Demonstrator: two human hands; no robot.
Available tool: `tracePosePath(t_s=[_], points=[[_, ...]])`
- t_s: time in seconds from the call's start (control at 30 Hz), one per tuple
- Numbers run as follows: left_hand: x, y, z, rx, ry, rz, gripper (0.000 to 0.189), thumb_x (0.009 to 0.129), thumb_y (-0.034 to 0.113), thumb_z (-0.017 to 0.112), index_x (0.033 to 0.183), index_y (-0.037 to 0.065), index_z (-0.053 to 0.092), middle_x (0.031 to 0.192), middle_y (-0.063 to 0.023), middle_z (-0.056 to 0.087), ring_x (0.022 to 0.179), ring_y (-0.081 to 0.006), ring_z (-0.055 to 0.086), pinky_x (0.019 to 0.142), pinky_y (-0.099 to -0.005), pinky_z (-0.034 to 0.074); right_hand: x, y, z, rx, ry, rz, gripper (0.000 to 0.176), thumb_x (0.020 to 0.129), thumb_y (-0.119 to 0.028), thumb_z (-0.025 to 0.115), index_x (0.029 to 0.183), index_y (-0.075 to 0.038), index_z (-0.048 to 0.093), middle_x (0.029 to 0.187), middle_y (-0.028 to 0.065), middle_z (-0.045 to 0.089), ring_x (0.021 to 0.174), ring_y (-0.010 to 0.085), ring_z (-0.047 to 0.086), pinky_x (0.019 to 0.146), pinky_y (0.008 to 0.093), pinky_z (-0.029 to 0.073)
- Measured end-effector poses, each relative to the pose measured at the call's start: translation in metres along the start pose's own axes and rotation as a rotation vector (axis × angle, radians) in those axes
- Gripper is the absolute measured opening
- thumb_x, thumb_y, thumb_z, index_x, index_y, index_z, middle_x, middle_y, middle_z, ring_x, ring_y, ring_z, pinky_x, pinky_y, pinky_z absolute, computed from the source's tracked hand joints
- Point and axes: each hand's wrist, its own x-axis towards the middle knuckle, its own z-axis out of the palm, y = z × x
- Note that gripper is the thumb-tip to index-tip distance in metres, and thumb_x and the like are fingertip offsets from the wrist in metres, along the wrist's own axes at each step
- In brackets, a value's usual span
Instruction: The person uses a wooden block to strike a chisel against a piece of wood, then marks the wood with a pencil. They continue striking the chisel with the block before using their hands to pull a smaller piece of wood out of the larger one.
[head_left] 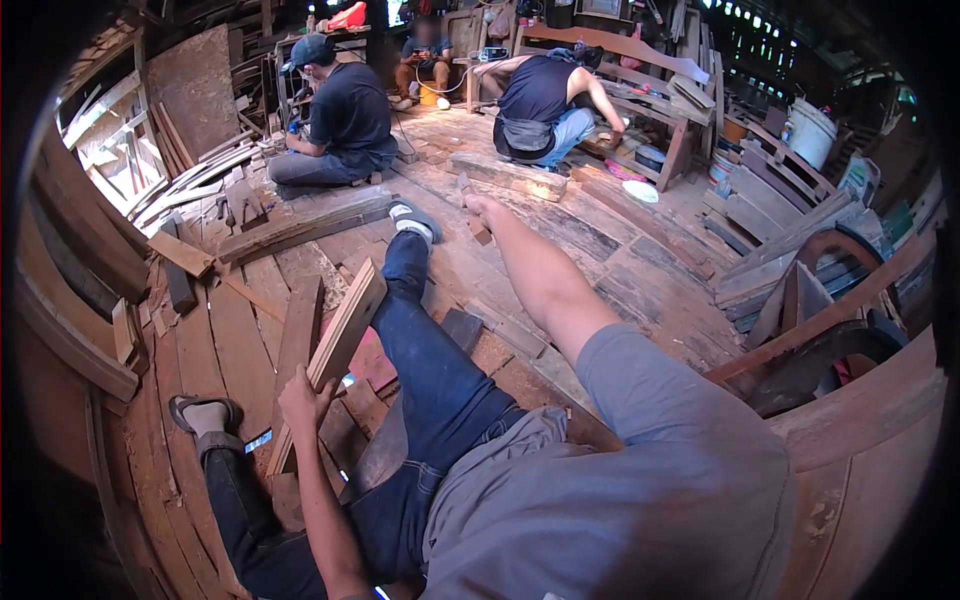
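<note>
My left hand (pixel 303 402) is closed around a long grooved wooden board (pixel 345 325), which stands tilted between my legs with its upper end near my knee. My right arm reaches forward, and my right hand (pixel 479 207) is closed on a small flat wooden piece (pixel 472 222) above the floor. Loose boards lie beneath the grooved board, next to a pinkish-red item (pixel 372 358).
Two people, one seated (pixel 350 120) and one crouching (pixel 540 105), are ahead; another sits farther back. A thick beam (pixel 305 225) and another beam (pixel 508 175) lie on the floor. A wooden bench (pixel 640 70), white bucket (pixel 810 135) and stacked planks are at the right.
</note>
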Motion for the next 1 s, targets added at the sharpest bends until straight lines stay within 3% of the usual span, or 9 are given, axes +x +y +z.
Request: tracePosePath(t_s=[0.33, 0.5, 0.6, 0.73, 0.8, 0.83, 0.9, 1.0], points=[[-0.002, 0.003, -0.002, 0.017, 0.029, 0.007, 0.055, 0.078, 0.05, 0.078, 0.099, 0.004, 0.057, 0.084, -0.0226, 0.07, 0.082, -0.0435, 0.069, 0.072, -0.0532, 0.055, -0.005, 0.002, 0.001, -0.067, -0.026, 0.085, 0.057, 0.088, -0.03, 0.058, 0.137, -0.006, 0.043, 0.095, 0.0158, 0.058, 0.062, 0.0239, 0.059, 0.054, 0.0435, 0.052], [-0.001, 0.001, -0.001, 0.005, 0.036, 0.008, 0.055, 0.078, 0.049, 0.079, 0.099, 0.004, 0.057, 0.084, -0.0225, 0.07, 0.082, -0.0439, 0.069, 0.072, -0.0535, 0.055, 0.004, 0.014, 0.004, -0.089, -0.059, 0.028, 0.056, 0.088, -0.029, 0.057, 0.135, -0.004, 0.042, 0.095, 0.0161, 0.057, 0.064, 0.0248, 0.058, 0.055, 0.0444, 0.051], [0.0, 0.001, -0.001, 0.013, 0.017, 0.002, 0.055, 0.078, 0.049, 0.079, 0.1, 0.004, 0.056, 0.085, -0.0227, 0.07, 0.083, -0.0439, 0.069, 0.072, -0.0535, 0.055, 0.036, 0.039, 0.004, -0.071, -0.047, 0.041, 0.053, 0.087, -0.029, 0.058, 0.131, -0.003, 0.045, 0.093, 0.0158, 0.058, 0.068, 0.0257, 0.059, 0.058, 0.0456, 0.051], [0.0, -0.001, -0.001, 0.018, 0.013, 0.003, 0.055, 0.077, 0.049, 0.079, 0.1, 0.004, 0.056, 0.086, -0.0227, 0.07, 0.084, -0.0439, 0.069, 0.073, -0.0535, 0.055, 0.144, 0.108, 0.007, -0.08, 0.012, 0.09, 0.048, 0.086, -0.029, 0.058, 0.125, -0.002, 0.05, 0.09, 0.0153, 0.059, 0.073, 0.0269, 0.059, 0.063, 0.0472, 0.051], [0.0, 0.002, -0.002, 0.01, 0.016, 0.001, 0.055, 0.077, 0.049, 0.079, 0.1, 0.005, 0.056, 0.086, -0.0228, 0.07, 0.084, -0.044, 0.069, 0.074, -0.0535, 0.055, 0.084, 0.095, 0.017, -0.123, 0.133, 0.098, 0.04, 0.086, -0.031, 0.06, 0.114, -0.002, 0.063, 0.1, 0.019, 0.066, 0.085, 0.0322, 0.064, 0.076, 0.0519, 0.052], [-0.001, 0.004, -0.005, 0.001, 0.009, -0.004, 0.055, 0.077, 0.049, 0.079, 0.1, 0.005, 0.056, 0.086, -0.0229, 0.07, 0.084, -0.044, 0.069, 0.074, -0.0535, 0.055, 0.046, 0.09, 0.018, -0.085, 0.123, 0.083, 0.041, 0.088, -0.033, 0.058, 0.115, -0.002, 0.064, 0.107, 0.0202, 0.067, 0.089, 0.0335, 0.065, 0.078, 0.0501, 0.052], [-0.001, 0.005, -0.006, -0.006, 0.002, -0.009, 0.055, 0.077, 0.049, 0.079, 0.099, 0.005, 0.056, 0.086, -0.0231, 0.07, 0.085, -0.0441, 0.069, 0.074, -0.0534, 0.055, -0.036, 0.08, 0.019, -0.061, 0.053, 0.103, 0.04, 0.087, -0.033, 0.06, 0.111, -0.002, 0.065, 0.102, 0.0189, 0.066, 0.089, 0.0324, 0.064, 0.077, 0.0508, 0.051], [-0.001, 0.003, -0.005, -0.002, -0.006, -0.022, 0.056, 0.077, 0.049, 0.079, 0.1, 0.004, 0.057, 0.087, -0.0232, 0.07, 0.086, -0.0439, 0.069, 0.074, -0.053, 0.055, -0.074, 0.097, 0.014, -0.132, -0.068, 0.117, 0.038, 0.087, -0.034, 0.064, 0.107, -0.002, 0.066, 0.092, 0.0161, 0.065, 0.082, 0.0291, 0.064, 0.073, 0.0491, 0.051]])
